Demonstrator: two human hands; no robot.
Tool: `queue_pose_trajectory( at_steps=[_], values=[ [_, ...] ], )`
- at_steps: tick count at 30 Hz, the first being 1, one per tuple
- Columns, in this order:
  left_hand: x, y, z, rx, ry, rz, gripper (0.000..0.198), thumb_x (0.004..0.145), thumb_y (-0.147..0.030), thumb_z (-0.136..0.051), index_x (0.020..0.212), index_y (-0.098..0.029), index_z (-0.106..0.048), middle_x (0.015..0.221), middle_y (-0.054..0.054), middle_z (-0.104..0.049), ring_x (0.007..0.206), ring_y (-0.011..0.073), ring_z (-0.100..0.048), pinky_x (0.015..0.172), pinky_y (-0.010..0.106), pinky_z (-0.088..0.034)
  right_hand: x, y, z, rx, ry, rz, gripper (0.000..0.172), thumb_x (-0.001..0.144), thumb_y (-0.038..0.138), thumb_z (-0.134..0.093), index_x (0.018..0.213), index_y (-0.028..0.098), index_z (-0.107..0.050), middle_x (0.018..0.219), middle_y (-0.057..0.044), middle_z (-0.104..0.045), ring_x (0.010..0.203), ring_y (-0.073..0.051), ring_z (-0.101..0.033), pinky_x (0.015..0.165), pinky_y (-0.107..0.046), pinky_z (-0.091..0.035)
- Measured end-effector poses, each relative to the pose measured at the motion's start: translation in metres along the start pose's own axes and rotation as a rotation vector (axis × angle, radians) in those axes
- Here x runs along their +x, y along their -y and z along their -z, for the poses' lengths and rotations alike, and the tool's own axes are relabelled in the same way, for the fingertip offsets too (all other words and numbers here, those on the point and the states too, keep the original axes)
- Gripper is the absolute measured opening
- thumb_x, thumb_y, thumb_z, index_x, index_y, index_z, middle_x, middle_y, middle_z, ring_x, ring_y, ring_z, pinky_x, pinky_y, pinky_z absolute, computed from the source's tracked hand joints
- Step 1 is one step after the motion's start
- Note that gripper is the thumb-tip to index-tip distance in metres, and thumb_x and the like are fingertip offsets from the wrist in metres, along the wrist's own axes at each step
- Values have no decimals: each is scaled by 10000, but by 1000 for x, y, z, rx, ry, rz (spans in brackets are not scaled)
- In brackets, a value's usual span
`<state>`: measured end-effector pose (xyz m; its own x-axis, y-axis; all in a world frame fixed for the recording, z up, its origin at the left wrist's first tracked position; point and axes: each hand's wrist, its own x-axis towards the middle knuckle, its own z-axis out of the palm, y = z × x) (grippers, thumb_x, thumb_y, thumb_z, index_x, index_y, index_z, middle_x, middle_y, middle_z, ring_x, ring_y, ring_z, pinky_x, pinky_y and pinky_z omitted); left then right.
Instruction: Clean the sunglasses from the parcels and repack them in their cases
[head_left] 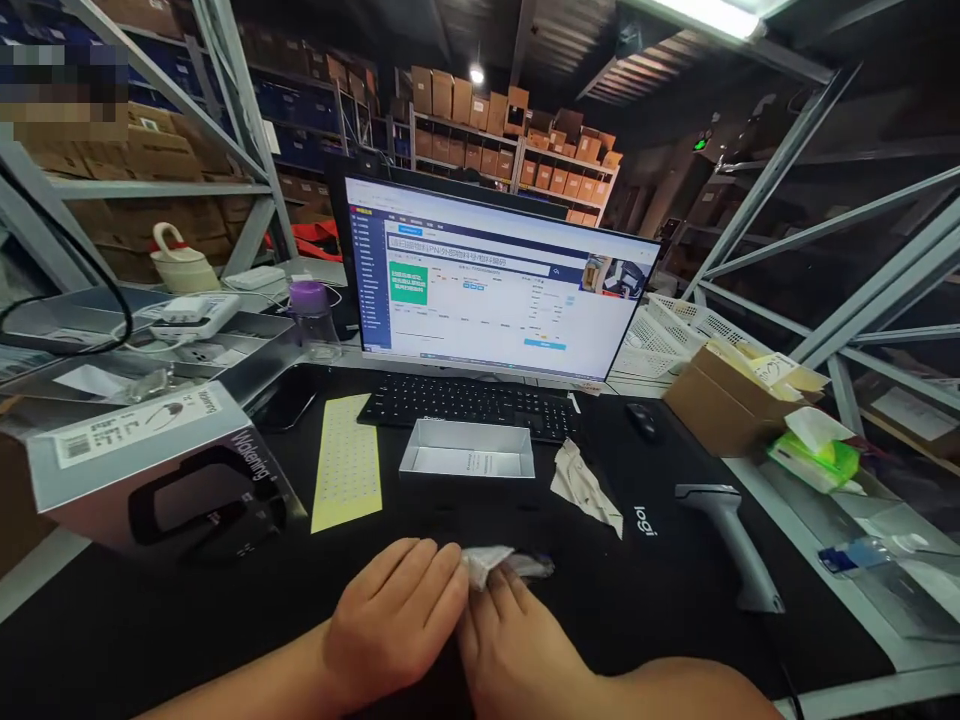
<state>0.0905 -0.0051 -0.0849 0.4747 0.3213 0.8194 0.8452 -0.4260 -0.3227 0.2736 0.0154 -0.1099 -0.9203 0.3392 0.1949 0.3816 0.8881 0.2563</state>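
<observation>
My left hand (397,612) is closed, its fingers curled against the edge of a small whitish crumpled wrapper (486,563). Pressed up beside it, my right hand (517,645) has its fingers folded onto the same wrapper. A shiny, partly see-through end sticks out to the right; what is inside, if anything, I cannot make out. Beyond the hands stands an open shallow white box (469,462) with printed text inside. A crumpled beige piece of paper or cloth (586,487) lies to its right, and a yellow sheet of small labels (347,465) to its left.
A monitor (495,280) stands behind a black keyboard (465,402). A printed product box (165,470) and a phone (285,398) are on the left. On the right are a mouse (642,421), a barcode scanner (731,540), a cardboard box (727,400) and a tissue pack (814,455).
</observation>
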Motion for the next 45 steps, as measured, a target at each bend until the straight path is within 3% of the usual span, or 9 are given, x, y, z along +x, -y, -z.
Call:
queue_pose_trajectory(
  at_steps=[5,10,16,20,23,28,33,36,45],
  values=[
    [0,11,-6,-107,180,-26,321,957,-44,-398,795,-180,-639,770,27,-729,657,160,-655,597,313,-485,6,-7,14,20,-16,-3,400,963,218,-496,1257,-33,-596,1187,-239,-709,1115,-338,-674,970,-442,-546],
    [12,9,-8,155,306,51,266,897,11,-463,791,-153,-644,735,27,-704,553,169,-584,493,334,-378,7,-21,35,42,1,56,452,985,194,-436,1357,-50,-515,1359,-226,-623,1238,-312,-617,1032,-398,-511],
    [10,10,-26,-7,433,91,224,907,-29,-486,867,-129,-682,725,38,-701,586,196,-633,499,335,-456,7,-26,48,79,77,64,484,985,222,-420,1381,-42,-502,1359,-219,-626,1259,-307,-604,1063,-391,-491],
    [-1,16,-32,-145,490,104,274,978,-102,-446,1151,-141,-654,920,43,-764,724,171,-721,575,277,-557,-3,-34,58,145,72,81,480,999,284,-456,1392,15,-519,1381,-194,-619,1253,-282,-613,1024,-367,-525],
    [-7,19,-24,-280,560,227,294,1004,-180,-434,1235,-149,-613,1154,108,-737,968,221,-741,752,321,-630,-11,-44,59,145,115,-38,526,954,349,-606,1361,20,-560,1347,-226,-634,1188,-312,-656,908,-365,-591],
    [-12,13,-13,-419,719,355,456,821,-315,-749,1216,-149,-594,1418,232,-554,1242,357,-618,946,473,-595,0,-55,55,123,252,-196,705,845,402,-767,1338,-56,-559,1390,-341,-542,1279,-434,-566,969,-478,-571],
    [-22,2,-10,-543,711,380,485,695,-143,-816,1122,-178,-589,1457,215,-498,1316,359,-549,1040,513,-537,14,-53,64,196,324,-308,610,775,315,-839,1249,6,-613,1295,-311,-621,1180,-423,-630,952,-518,-573],
    [-35,-5,-6,-589,659,371,435,669,-10,-733,1033,-199,-589,1519,171,-416,1367,340,-492,1076,507,-516,13,-46,64,235,284,-258,618,769,285,-842,1251,-10,-593,1261,-309,-624,1160,-431,-627,988,-553,-540],
    [-56,-13,-6,-545,541,346,586,630,54,-612,1161,-188,-547,1526,159,-386,1369,321,-465,1065,493,-532,14,-56,76,568,337,-167,585,820,174,-766,1342,81,-518,1415,-211,-531,1252,-335,-586,1036,-450,-532]
  ],
)
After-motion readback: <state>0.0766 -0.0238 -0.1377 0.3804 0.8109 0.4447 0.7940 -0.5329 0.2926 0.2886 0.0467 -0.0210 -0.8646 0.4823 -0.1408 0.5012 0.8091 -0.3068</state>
